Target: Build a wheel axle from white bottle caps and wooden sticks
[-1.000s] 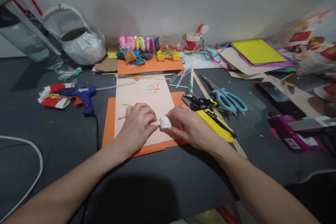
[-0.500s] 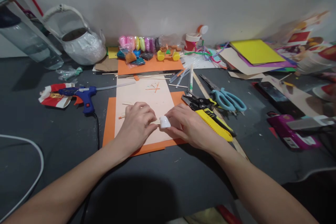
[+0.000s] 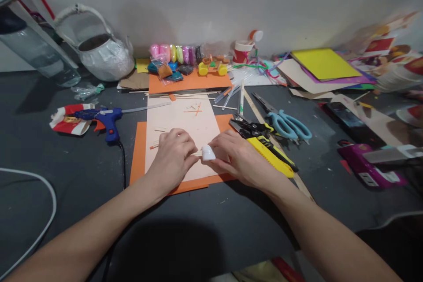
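Low over a pale sheet of paper (image 3: pixel 181 119), my left hand (image 3: pixel 173 154) pinches thin wooden sticks (image 3: pixel 197 153). Their right ends meet a small white cup-shaped piece (image 3: pixel 208 153), which my right hand (image 3: pixel 236 156) grips between thumb and fingers. Whether the sticks enter the piece or only touch it, I cannot tell. Orange paper (image 3: pixel 137 150) lies under the pale sheet. A few short stick bits (image 3: pixel 153 145) rest just left of my left hand. Close beyond my right hand lies a yellow utility knife (image 3: pixel 271 157).
A blue glue gun (image 3: pixel 107 119) with a cord lies left. Pliers (image 3: pixel 251 128) and blue-handled scissors (image 3: pixel 287 125) are on the right, beside a phone (image 3: pixel 352 123) and a purple tool (image 3: pixel 366 167). Clay packets (image 3: pixel 178 55), a silver kettle-shaped pot (image 3: pixel 105 59) and a red cup (image 3: pixel 242 52) line the back.
Both hands hold the same pose on the sticks and the white piece. Only a very slight shift of the whole view shows.
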The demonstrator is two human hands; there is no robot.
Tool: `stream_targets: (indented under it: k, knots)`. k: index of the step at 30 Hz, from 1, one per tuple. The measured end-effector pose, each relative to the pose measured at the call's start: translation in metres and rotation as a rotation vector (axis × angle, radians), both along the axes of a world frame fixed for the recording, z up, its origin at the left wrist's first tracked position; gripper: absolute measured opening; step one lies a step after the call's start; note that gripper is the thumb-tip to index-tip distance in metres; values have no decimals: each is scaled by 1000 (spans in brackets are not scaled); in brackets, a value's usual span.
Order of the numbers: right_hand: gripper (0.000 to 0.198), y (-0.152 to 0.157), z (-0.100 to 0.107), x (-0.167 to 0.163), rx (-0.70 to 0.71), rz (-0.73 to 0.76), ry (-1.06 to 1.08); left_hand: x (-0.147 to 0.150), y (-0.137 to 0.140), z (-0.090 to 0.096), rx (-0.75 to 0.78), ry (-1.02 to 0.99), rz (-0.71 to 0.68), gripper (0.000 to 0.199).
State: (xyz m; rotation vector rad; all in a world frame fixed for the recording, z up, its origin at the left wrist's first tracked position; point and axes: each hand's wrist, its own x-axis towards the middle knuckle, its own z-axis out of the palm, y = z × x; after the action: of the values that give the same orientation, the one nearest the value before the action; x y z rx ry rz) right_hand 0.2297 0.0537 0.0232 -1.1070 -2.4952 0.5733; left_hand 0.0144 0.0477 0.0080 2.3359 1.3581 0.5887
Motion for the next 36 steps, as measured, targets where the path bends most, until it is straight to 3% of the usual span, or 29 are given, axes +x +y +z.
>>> stream_targets:
  k: [17,19,23,29,36]
  knots:
    - [18,-1,0,0,10,-8,-49,1,0,2,-22,70,17,12]
    - [27,-1,-2,3,8,-29,-52,-1,0,5,-27,97,18,8]
    - [51,-1,-5,8,-2,-62,-47,-15,2,23,-56,170,-18,40]
    - [36,-1,-2,6,-11,-56,-31,-47,10,43,-194,353,-48,51]
    - [20,0,-3,2,-3,-33,-7,-43,13,38,-244,347,-69,20]
